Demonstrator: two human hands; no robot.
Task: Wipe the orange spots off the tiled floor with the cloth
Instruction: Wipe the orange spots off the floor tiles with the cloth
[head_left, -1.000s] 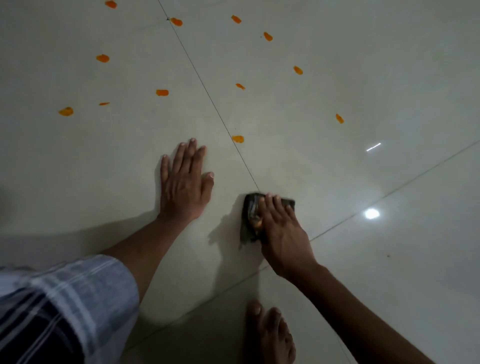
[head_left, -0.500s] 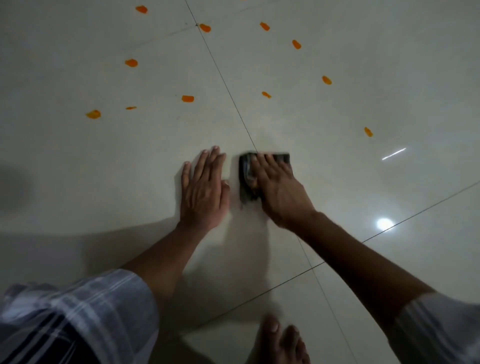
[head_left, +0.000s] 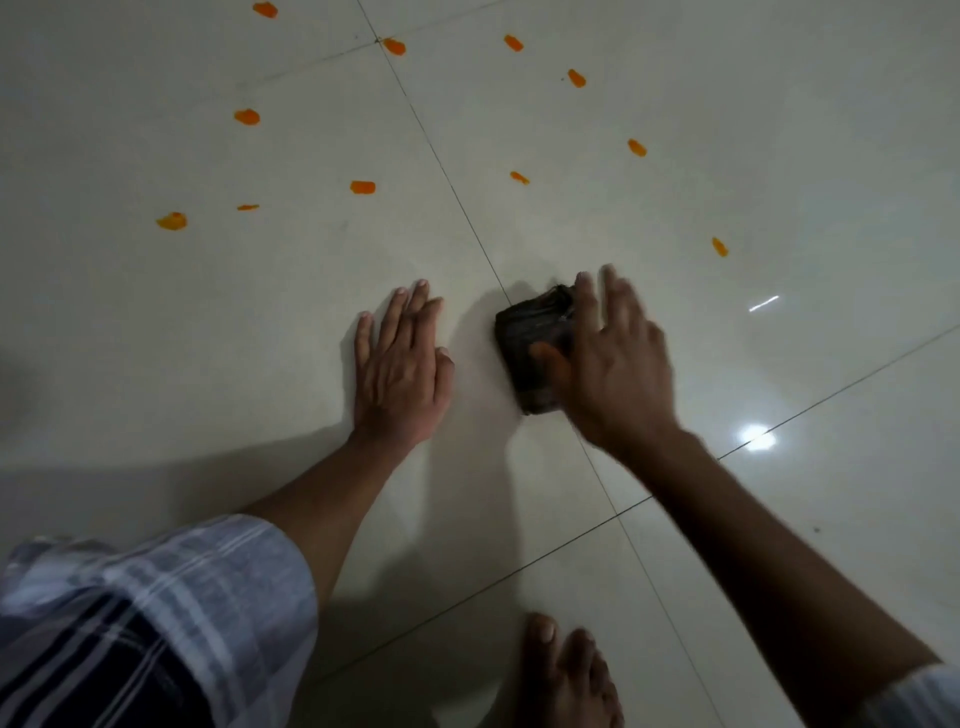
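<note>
This looks like a room in a home, and I am down low on its floor: large, glossy, pale cream tiles meet in thin dark grout lines, and a ceiling light shows as a bright reflection in the polish. My bare foot rests on the tile (no shoes indoors), and my checked sleeve is everyday house clothing. Walls and furniture are out of view.

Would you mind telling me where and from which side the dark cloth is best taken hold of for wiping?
Take the cloth from above, palm flat over its broad top face. It lies as a folded, low pad on the tiled floor, so there is little edge to pinch. The right hand already covers its right part that way; the left hand rests flat beside it.
</note>
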